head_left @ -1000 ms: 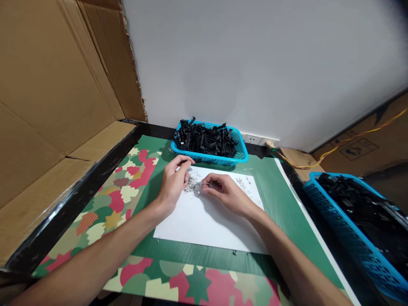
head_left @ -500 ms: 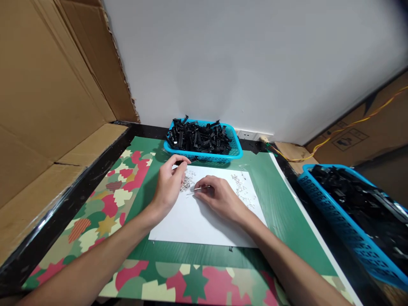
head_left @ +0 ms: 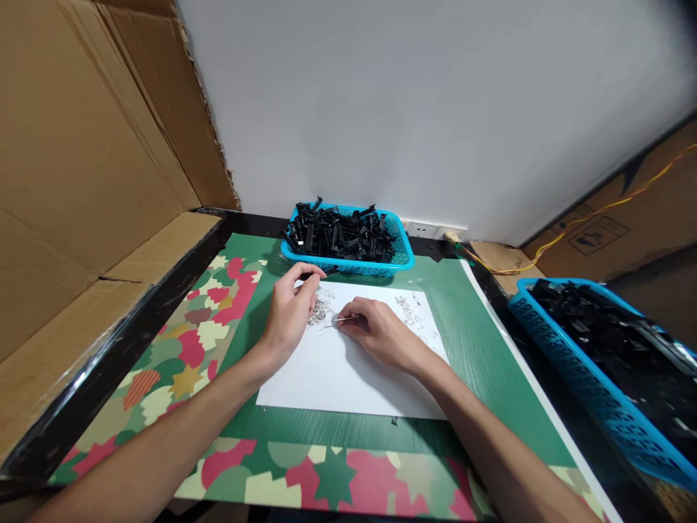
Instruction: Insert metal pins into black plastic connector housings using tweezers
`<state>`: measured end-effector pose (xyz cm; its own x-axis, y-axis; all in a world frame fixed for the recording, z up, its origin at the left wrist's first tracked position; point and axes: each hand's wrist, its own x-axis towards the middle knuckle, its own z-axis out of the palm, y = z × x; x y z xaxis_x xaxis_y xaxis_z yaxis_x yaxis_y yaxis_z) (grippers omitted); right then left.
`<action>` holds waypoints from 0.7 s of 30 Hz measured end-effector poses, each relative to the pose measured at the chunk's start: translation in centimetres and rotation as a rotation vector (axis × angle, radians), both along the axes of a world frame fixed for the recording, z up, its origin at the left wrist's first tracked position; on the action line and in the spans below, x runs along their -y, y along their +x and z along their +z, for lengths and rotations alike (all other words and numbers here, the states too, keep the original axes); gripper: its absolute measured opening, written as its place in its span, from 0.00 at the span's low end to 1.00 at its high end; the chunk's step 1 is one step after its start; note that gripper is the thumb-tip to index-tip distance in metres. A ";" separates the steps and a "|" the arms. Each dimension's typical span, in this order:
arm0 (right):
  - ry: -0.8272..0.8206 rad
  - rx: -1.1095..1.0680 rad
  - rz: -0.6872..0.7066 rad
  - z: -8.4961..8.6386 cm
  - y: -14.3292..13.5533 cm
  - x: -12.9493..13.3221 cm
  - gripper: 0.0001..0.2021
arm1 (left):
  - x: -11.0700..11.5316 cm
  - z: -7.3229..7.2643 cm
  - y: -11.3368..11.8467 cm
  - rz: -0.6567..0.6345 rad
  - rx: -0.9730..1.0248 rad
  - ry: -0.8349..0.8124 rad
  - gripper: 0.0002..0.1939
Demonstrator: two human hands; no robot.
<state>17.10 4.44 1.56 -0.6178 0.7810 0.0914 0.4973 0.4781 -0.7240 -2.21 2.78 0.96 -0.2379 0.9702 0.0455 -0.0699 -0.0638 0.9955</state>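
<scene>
Right hand, mid-frame, thumb and fingers pinching thin silvery tool. Left hand, left of center, fingers curled toward thumb; cannot tell what, if anything, fingertips grip. Pile of tiny metal pieces between hands, on white sheet; more pieces scattered at sheet's upper right. Beneath: green table cover, patterned borders left and bottom. Blue basket of black parts, upper center; second basket, right edge. Pale wall behind; cardboard upper left.

Framed dark pictogram, unclear, on cardboard box
</scene>
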 end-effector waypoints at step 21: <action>0.061 0.114 0.174 0.5 1.6 1.1 0.08 | 0.5 0.3 0.3 -0.079 -0.088 -0.014 0.07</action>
<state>18.66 3.31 2.10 -0.7519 0.6568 0.0571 0.4804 0.6052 -0.6348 -1.87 2.31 1.23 -0.1560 0.9865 0.0490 0.0134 -0.0475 0.9988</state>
